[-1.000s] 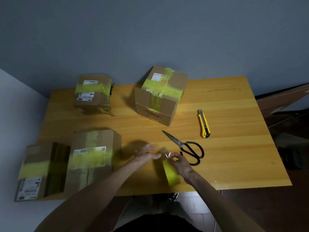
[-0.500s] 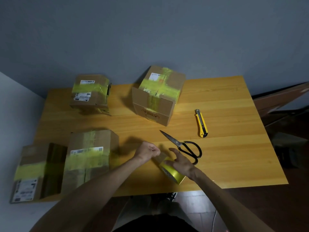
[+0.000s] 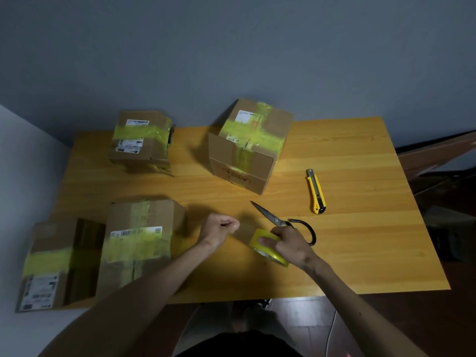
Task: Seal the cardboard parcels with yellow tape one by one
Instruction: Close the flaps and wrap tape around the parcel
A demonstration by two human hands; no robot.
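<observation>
Though all four parcels past the left hand look taped, it seems to pinch yellow tape the right hand grips.

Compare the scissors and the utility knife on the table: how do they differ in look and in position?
The scissors are bare metal with black handle loops; the utility knife is yellow and black. The scissors lie aslant, tip toward the far left; the utility knife lies nearly front to back. The right hand, gripping the tape roll, hides part of the scissors' handles; the utility knife lies apart. Both lie flat on the table.
</observation>
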